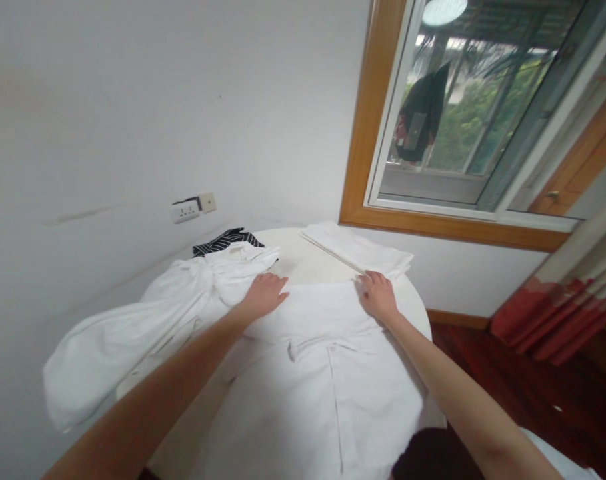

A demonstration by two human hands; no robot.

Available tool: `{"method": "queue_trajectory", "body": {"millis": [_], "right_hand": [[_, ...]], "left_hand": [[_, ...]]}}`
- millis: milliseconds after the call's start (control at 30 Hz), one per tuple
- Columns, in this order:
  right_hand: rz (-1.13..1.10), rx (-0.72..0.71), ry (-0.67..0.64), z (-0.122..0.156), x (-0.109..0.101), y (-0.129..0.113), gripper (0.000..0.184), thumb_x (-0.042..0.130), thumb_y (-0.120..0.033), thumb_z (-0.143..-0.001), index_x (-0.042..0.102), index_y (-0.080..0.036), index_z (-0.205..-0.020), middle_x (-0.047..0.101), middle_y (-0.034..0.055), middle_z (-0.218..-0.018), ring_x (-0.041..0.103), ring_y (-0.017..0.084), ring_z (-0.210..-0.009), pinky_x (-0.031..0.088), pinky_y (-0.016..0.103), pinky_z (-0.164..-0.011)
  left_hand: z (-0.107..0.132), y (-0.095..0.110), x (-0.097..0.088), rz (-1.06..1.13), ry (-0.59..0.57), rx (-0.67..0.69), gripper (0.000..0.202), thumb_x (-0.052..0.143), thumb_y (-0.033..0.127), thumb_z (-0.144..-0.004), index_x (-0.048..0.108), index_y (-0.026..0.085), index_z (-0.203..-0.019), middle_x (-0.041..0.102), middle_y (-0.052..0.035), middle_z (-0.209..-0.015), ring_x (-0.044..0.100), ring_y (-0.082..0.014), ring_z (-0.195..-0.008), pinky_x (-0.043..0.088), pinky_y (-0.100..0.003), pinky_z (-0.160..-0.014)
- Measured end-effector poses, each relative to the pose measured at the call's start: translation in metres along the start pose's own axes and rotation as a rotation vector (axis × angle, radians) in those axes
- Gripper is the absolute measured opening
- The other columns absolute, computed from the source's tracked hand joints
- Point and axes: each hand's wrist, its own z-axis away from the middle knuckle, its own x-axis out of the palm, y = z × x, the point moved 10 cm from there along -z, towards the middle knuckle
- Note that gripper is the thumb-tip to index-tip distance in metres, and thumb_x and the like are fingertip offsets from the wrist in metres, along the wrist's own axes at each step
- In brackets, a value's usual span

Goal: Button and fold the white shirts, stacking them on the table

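- Nearest us, one white garment (303, 407) lies on one round table (289, 252), below and between our hands, its smooth matte cloth spread wide; one long seam line runs down it, and a puckered crease sits just under the flat upper band.
- Our left hand (267, 293) rests palm down on the band's left end, thumb a little apart from the fingers; we cannot tell whether fabric is pinched beneath.
- Our right hand (379, 295) bends its fingers over the band's right end; whether they close on the cloth, we cannot tell.
- Left of the left hand we see one crumpled white cloth (97, 360), soft and wrinkled, with a rounded, puffed end.
- Just beyond the left hand is one striped cloth (227, 241), bunched, black with thin pale lines.
- Beyond the right hand, near its fingers, lies one folded white cloth (357, 247), flat and layered, making four cloths for us to count.
- Farther past the left hand, two wall plates (186, 211) sit side by side.
- Past the right hand we have one wooden window frame (363, 133) and, rightward, one pleated red-and-cream curtain (547, 313).
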Motion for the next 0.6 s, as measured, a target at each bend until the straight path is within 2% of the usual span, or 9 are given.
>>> {"method": "queue_trajectory", "body": {"millis": [133,200,267,333,467,600], "right_hand": [[0.062,-0.161,-0.169,-0.026,0.008,-0.009,0.058,0.050,-0.025,-0.081,0.049,-0.015,-0.137,0.058,0.0139,-0.128,0.044,0.027,-0.122,0.030,0.039,-0.103],[0.119,-0.183,-0.241,-0.037,0.011,-0.007,0.052,0.052,-0.031,-0.079,0.058,-0.013,-0.128,0.062,0.0160,-0.118,0.049,0.030,-0.114,0.034,0.040,-0.099],[0.158,-0.213,-0.290,-0.045,0.011,-0.006,0.041,0.054,-0.034,-0.078,0.069,-0.014,-0.110,0.064,0.0171,-0.111,0.051,0.032,-0.110,0.038,0.039,-0.093],[0.154,-0.254,-0.316,-0.048,0.007,-0.003,0.033,0.054,-0.034,-0.077,0.072,-0.015,-0.098,0.065,0.0172,-0.107,0.053,0.031,-0.107,0.040,0.036,-0.088],[-0.042,-0.258,-0.384,-0.043,-0.013,0.018,0.027,0.055,-0.031,-0.077,0.070,-0.016,-0.094,0.068,0.0120,-0.099,0.059,0.024,-0.092,0.043,0.029,-0.077],[-0.311,-0.287,-0.461,-0.031,-0.046,0.037,0.025,0.051,-0.036,-0.082,0.065,-0.017,-0.091,0.068,0.0049,-0.082,0.059,0.018,-0.074,0.042,0.025,-0.065]], "left_hand": [[-0.019,-0.017,0.006,-0.019,-0.350,0.003,0.046,0.054,0.035,-0.085,0.055,0.013,-0.126,0.059,-0.0191,-0.126,0.057,-0.0296,-0.113,0.045,-0.039,-0.091],[-0.023,-0.021,0.002,-0.034,-0.429,0.017,0.040,0.060,0.030,-0.079,0.062,0.014,-0.116,0.062,-0.0172,-0.122,0.059,-0.0282,-0.110,0.046,-0.035,-0.090],[-0.024,-0.021,-0.005,-0.047,-0.436,0.057,0.031,0.063,0.027,-0.076,0.068,0.015,-0.104,0.065,-0.0148,-0.116,0.060,-0.0274,-0.108,0.045,-0.033,-0.092],[-0.022,-0.021,-0.014,-0.041,-0.398,0.117,0.027,0.061,0.028,-0.077,0.069,0.015,-0.099,0.065,-0.0140,-0.115,0.059,-0.0270,-0.109,0.044,-0.033,-0.093],[-0.003,-0.025,-0.046,0.173,-0.273,0.212,0.031,0.051,0.038,-0.085,0.064,0.017,-0.104,0.066,-0.0083,-0.112,0.061,-0.0216,-0.101,0.045,-0.028,-0.089],[0.023,-0.021,-0.085,0.350,-0.287,0.251,0.033,0.041,0.045,-0.090,0.060,0.020,-0.099,0.068,-0.0033,-0.103,0.062,-0.0179,-0.093,0.045,-0.024,-0.082]]}}
